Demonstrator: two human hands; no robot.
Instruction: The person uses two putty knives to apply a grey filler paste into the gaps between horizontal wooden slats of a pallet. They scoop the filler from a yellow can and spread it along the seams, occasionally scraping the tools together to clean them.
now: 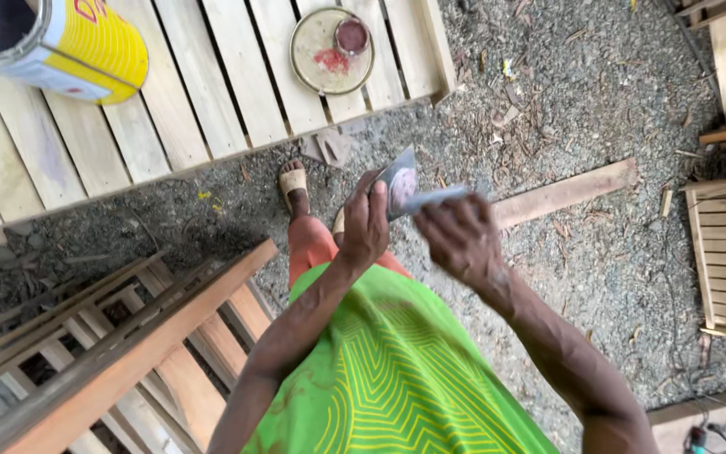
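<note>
Left hand (365,223) grips a flat scraper (400,187), blade up, above the foot (294,187). Right hand (461,238) pinches a pale blade (434,197) lying crosswise against the scraper's right edge.

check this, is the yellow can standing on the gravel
No, the yellow can rests on the pale wooden slats, not on the gravel.
</note>
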